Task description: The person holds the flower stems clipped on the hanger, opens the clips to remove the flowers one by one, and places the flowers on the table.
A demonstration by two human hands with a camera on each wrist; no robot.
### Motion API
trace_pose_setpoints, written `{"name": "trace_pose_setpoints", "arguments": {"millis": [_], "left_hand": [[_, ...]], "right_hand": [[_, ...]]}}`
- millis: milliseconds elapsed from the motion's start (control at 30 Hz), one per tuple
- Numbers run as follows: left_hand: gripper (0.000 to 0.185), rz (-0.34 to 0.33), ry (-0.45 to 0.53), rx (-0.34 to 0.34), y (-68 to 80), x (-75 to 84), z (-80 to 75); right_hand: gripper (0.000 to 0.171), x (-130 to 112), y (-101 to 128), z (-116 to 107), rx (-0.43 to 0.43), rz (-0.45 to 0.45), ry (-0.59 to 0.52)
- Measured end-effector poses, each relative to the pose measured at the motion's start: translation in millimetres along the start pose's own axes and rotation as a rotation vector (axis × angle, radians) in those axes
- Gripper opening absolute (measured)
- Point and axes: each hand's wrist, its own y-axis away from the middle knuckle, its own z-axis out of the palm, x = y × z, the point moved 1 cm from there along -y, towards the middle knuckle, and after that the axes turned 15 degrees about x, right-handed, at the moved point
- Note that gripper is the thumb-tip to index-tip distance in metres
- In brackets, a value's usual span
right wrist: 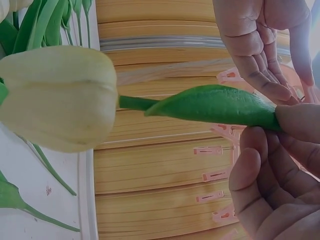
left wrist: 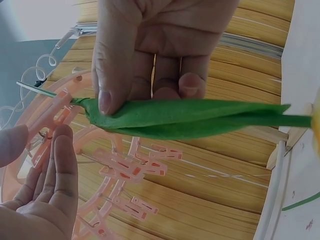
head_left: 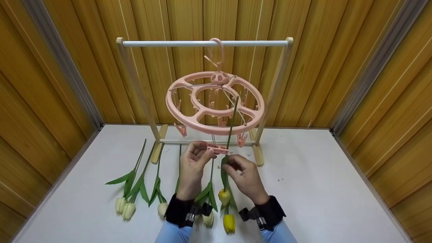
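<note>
My left hand (head_left: 193, 168) pinches a pink clothespin (head_left: 217, 149) between thumb and fingers, below the front of a round pink hanger (head_left: 192, 124). Just right of it, my right hand (head_left: 246, 175) pinches a yellow tulip (head_left: 224, 197) where leaf meets stem. Its blossom points down, while the stem (head_left: 232, 123) rises in front of the hanger's ring. In the left wrist view the stem's thin end crosses the clothespin's tip (left wrist: 63, 98); whether the clip bites on it I cannot tell. The green leaf (right wrist: 215, 106) lies along the stem in the right wrist view.
The hanger hooks over a white rail (head_left: 162, 44) on a wooden stand (head_left: 274, 87). Several other clothespins (head_left: 181, 129) dangle from it. White tulips (head_left: 128, 211) lie on the table at left, and another yellow tulip (head_left: 228, 223) lies near the front. Wood-patterned panels (head_left: 317, 60) enclose the table.
</note>
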Motion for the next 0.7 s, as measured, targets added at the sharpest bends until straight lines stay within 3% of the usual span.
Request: {"name": "trace_pose_setpoints", "arguments": {"millis": [700], "left_hand": [[0.023,0.014,-0.013,0.021,0.2,-0.9,0.4]], "right_hand": [[0.01,-1.7,-1.0,-5.6,-0.029,0.011,0.02]]}}
